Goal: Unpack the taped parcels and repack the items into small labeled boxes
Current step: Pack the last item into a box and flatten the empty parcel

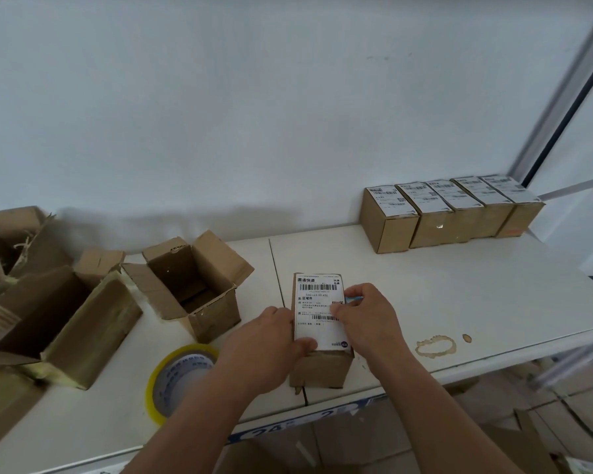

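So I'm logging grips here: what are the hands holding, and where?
Left hand grips the small box at its left edge, thumb on the label. Right hand presses the label's right side while pinching something blue.

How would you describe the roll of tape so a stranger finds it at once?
Start at the white table and go to its front edge, left of the left hand. There lies the roll of tape, flat. Unlike the brown cartons around it, it is a round yellowish ring.
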